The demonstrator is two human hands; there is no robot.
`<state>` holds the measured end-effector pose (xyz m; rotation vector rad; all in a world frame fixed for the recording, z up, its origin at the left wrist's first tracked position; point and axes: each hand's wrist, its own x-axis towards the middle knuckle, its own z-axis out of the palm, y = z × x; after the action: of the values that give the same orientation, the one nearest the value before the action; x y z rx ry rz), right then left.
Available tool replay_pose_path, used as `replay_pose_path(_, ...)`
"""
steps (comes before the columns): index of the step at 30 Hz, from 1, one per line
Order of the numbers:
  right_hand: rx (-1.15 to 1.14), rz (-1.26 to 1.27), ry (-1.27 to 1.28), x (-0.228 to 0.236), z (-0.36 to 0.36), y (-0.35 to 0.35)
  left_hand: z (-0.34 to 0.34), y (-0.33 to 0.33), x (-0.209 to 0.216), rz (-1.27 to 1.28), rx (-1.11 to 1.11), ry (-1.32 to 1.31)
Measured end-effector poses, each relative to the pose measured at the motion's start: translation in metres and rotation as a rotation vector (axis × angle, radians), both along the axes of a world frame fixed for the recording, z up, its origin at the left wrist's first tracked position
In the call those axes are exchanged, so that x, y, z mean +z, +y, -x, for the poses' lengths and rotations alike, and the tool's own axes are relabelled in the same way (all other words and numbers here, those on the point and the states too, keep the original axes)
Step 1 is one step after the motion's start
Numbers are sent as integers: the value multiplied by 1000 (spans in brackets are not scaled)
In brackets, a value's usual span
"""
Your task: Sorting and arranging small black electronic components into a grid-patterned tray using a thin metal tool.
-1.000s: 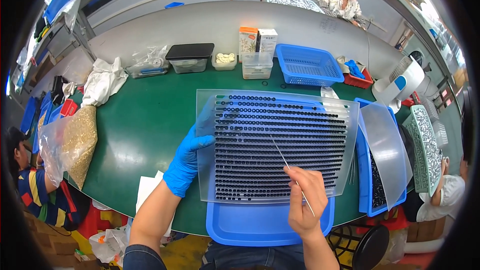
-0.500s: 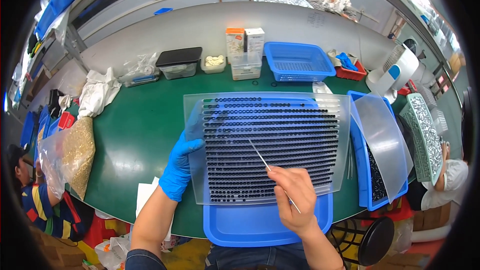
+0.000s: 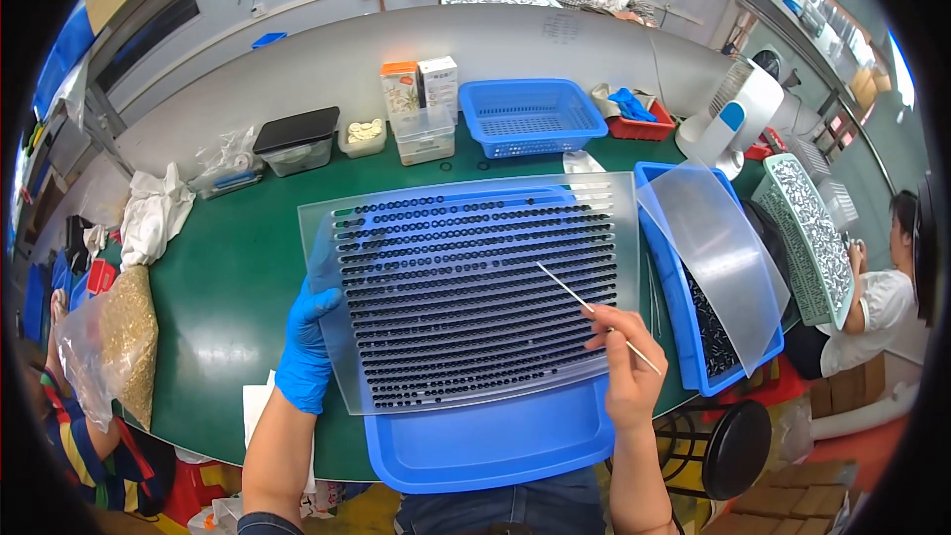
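My left hand point(image 3: 309, 337), in a blue glove, grips the left edge of a translucent plate point(image 3: 626, 267), thumb on top and fingers beneath. Many rows of small black ring-like pieces point(image 3: 475, 289) sit in the plate's slots; the top rows have gaps toward the right. The plate lies tilted over a blue tray point(image 3: 485, 451) whose near part shows below it. Bare, my right hand point(image 3: 630, 362) pinches a thin white stick point(image 3: 567, 285). The stick's tip is over the upper right-hand rows; whether it touches a piece I cannot tell.
Right of the plate stands a blue bin point(image 3: 654, 238) of black parts, partly covered by a frosted sheet point(image 3: 728, 248). Behind are a blue basket point(image 3: 535, 144), plastic boxes and a white fan point(image 3: 728, 124). A bag of golden bits point(image 3: 134, 337) is at left. Other people sit around.
The view has swung, shifting the scene leftward. The plate is turned slightly counterclockwise. My right hand has carried the stick's tip rightward across the rows; my left hand keeps its hold.
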<state>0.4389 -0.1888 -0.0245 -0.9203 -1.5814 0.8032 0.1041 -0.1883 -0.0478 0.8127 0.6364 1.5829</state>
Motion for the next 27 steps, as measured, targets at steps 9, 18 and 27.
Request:
replay_pose_path(9, -236, 86, 225, -12, -49, 3, -2, -1, -1, 24, 62, 50)
replay_pose_path(18, -435, 1, 155, -19, -44, 6, -6, 1, 0, -1, 57, 36)
replay_pose_path(27, -389, 73, -55, -30, -35, 7, -3, 0, -2, 43, 87, 66)
